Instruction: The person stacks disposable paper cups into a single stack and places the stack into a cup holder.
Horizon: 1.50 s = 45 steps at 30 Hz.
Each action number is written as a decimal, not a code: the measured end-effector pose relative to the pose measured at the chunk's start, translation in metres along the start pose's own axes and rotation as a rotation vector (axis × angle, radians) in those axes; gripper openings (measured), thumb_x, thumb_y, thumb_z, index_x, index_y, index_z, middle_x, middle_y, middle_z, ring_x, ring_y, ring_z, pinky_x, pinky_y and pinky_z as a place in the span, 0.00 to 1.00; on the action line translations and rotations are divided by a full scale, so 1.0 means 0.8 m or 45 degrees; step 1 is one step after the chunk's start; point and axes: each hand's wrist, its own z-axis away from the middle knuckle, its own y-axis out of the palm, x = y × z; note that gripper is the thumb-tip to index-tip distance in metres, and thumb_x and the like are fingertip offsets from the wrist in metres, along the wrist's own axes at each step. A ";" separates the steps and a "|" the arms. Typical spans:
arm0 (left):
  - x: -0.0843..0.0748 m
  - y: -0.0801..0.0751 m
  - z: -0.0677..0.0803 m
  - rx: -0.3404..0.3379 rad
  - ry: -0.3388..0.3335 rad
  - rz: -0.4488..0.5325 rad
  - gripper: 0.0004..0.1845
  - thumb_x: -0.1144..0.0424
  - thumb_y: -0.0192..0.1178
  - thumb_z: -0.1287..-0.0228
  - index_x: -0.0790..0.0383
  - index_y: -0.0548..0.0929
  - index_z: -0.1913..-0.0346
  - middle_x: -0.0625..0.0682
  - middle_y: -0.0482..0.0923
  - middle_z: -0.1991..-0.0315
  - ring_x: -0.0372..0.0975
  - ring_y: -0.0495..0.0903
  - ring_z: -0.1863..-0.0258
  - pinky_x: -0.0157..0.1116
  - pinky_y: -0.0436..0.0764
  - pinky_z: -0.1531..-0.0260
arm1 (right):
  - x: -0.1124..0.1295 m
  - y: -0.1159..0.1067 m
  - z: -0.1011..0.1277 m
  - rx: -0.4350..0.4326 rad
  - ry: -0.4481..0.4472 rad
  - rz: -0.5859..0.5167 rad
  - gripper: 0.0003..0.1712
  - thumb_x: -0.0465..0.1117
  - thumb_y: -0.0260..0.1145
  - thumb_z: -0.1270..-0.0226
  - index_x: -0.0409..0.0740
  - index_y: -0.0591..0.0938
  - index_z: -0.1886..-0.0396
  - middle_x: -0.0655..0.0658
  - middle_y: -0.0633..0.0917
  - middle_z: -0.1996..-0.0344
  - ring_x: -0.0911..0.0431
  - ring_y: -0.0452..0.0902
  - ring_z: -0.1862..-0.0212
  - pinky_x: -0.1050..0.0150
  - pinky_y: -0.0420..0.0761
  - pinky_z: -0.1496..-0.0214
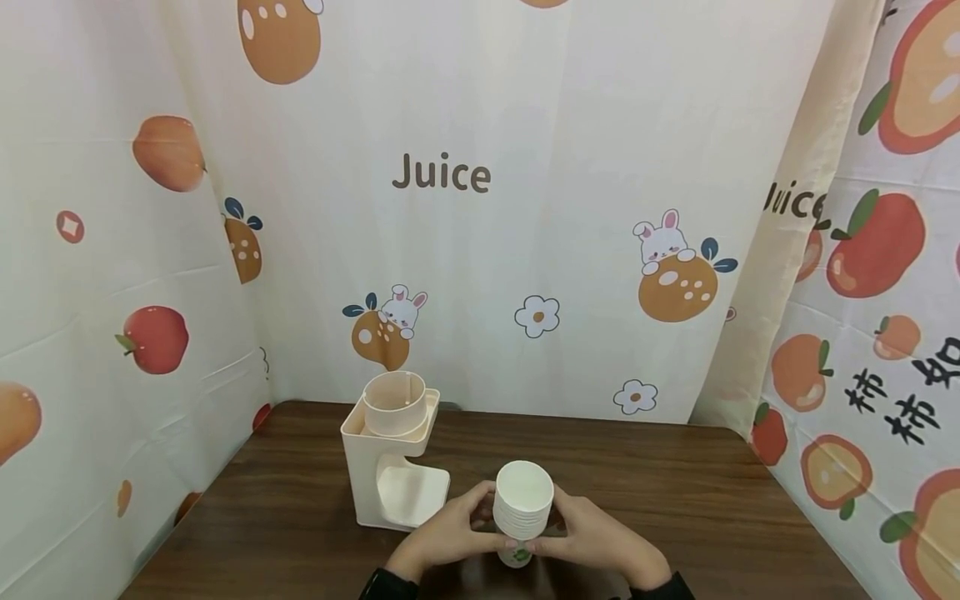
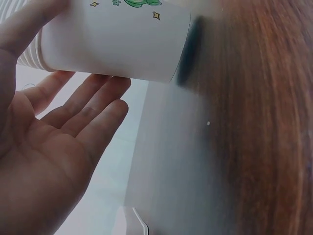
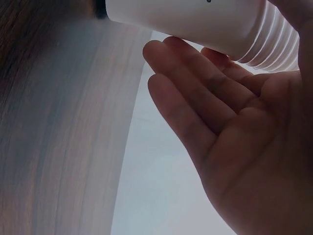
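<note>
Cups: stack of white paper cups (image 1: 522, 510) stands upright on the wooden table (image 1: 675, 492), near its front edge, between the two hands; the rims of the nested cups show as ridges around the upper part, and a green print marks the bottom cup.
Left hand: left hand (image 1: 450, 529) sits against the stack's left side, thumb on the near face and fingers reaching round toward the far side; in the left wrist view the fingers (image 2: 93, 105) lie nearly straight and slightly spread, running along just under the cup wall (image 2: 115, 41), with the thumb at the upper left edge against the ridged rims.
Right hand: right hand (image 1: 592, 533) mirrors it on the stack's right side; in the right wrist view the fingers (image 3: 195, 93) are straight and close together beneath the cup wall (image 3: 195, 17), fingertips touching or almost touching it.
Grip: stack is cupped from both sides between flat, relaxed hands rather than pinched; how firmly they press cannot be told.
Position in grip: stack's base rests on the table and its open top rises above both hands.
Dispenser: cream cup holder (image 1: 393, 454) stands just beside the left hand, to the left and behind, with a round cup-shaped insert (image 1: 393, 402) on top.
Backdrop: fruit-printed cloth (image 1: 480, 208) reading "Juice" hangs behind the table.
</note>
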 end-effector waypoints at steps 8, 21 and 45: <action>-0.007 0.001 -0.002 -0.019 0.051 0.058 0.33 0.59 0.71 0.37 0.52 0.70 0.31 0.45 0.80 0.46 0.38 0.79 0.45 0.42 0.79 0.46 | 0.004 -0.004 0.000 -0.039 -0.036 -0.037 0.43 0.53 0.74 0.36 0.46 0.64 0.28 0.49 0.82 0.46 0.59 0.81 0.50 0.59 0.83 0.53; -0.026 0.003 -0.006 -0.159 0.077 0.066 0.31 0.54 0.71 0.36 0.48 0.72 0.32 0.46 0.79 0.45 0.40 0.81 0.46 0.36 0.77 0.46 | 0.016 -0.011 -0.001 -0.165 -0.075 -0.084 0.38 0.49 0.68 0.29 0.42 0.63 0.27 0.46 0.82 0.46 0.57 0.81 0.50 0.59 0.82 0.51; -0.093 -0.003 -0.003 -0.398 0.218 0.020 0.32 0.57 0.71 0.37 0.51 0.71 0.31 0.50 0.79 0.43 0.41 0.78 0.42 0.35 0.76 0.44 | 0.049 -0.023 -0.020 -0.412 -0.247 -0.017 0.34 0.39 0.66 0.28 0.48 0.64 0.26 0.52 0.82 0.50 0.58 0.80 0.52 0.60 0.81 0.51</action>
